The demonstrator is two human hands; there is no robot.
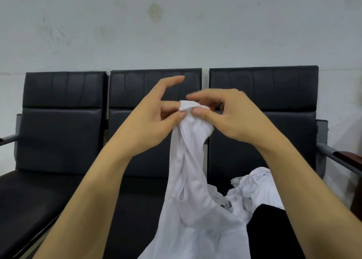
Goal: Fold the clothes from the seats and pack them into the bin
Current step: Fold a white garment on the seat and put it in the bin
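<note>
Against a pale wall, three black seats stand while the left hand and right hand pinch a hanging white garment at its top, folding barely begun, more white clothes waiting, no bin visible.

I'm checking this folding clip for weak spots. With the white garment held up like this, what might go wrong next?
1. The left hand and right hand only pinch the top edge of the white cloth garment, so it may slip.
2. Its hanging lower part is close to the crumpled white clothes pile on the black padded seats and might snag.
</note>
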